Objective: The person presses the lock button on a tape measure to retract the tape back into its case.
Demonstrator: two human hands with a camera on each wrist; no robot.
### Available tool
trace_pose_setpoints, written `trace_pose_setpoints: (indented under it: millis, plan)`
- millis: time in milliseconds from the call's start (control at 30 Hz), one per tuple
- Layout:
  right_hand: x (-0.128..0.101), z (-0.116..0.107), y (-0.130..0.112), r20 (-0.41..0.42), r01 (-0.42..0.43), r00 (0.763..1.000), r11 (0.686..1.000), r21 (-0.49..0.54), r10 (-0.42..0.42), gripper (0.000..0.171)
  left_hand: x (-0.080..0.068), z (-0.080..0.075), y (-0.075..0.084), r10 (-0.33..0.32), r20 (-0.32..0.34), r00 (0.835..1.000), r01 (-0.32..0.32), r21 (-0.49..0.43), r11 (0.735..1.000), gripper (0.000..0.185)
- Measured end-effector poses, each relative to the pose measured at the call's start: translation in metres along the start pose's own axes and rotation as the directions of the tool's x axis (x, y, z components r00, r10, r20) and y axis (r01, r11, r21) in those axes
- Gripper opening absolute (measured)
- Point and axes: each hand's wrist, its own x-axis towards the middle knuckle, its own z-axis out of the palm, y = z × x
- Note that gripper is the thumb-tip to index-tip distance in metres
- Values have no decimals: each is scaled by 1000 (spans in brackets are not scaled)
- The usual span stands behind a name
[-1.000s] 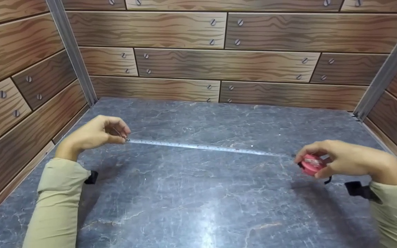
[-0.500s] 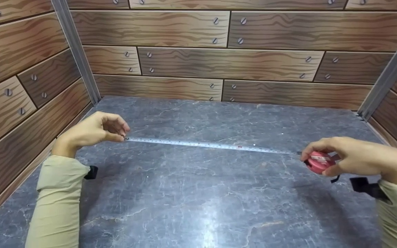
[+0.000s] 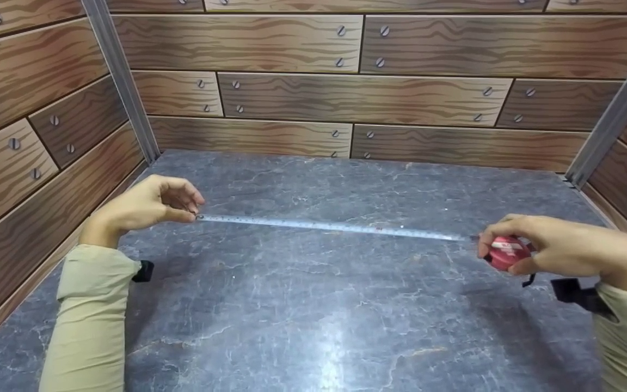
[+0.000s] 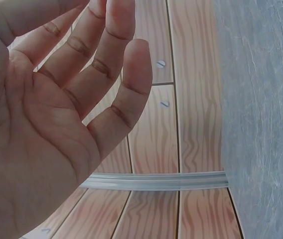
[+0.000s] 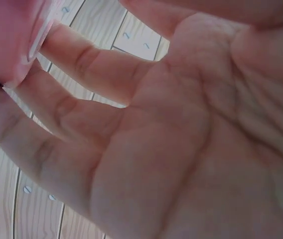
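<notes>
A pink tape measure case (image 3: 505,252) is held in my right hand (image 3: 553,250), fingers curled round it, above the grey marble-look tabletop (image 3: 319,305). Its white tape blade (image 3: 335,227) runs left across the table to my left hand (image 3: 153,206), whose thumb and forefinger pinch the metal end hook. The other fingers of the left hand (image 4: 81,99) are spread loosely in the left wrist view. The right wrist view shows my palm (image 5: 181,149) close up with the pink case (image 5: 12,40) at the top left.
Wood-plank walls (image 3: 357,98) with screw heads close in the table at the back and on both sides, with grey metal corner posts (image 3: 120,81). A black strap (image 3: 575,289) shows at each wrist.
My right hand has moved a little to the right with the case, so slightly more tape is drawn out. My left hand has stayed nearly still.
</notes>
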Motion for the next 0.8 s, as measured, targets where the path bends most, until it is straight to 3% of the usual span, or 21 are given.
trace_pose_setpoints:
  millis: [333,800]
  plan:
    - [1,-2,-5,-27,29,999,999,25,-28,41,0,1,3,7,11,1000,-7,-17,1000,26]
    - [2,-3,-9,0,8,1000,994,110,-8,40,2,4,9,51,42,998,-49,-59,997,20]
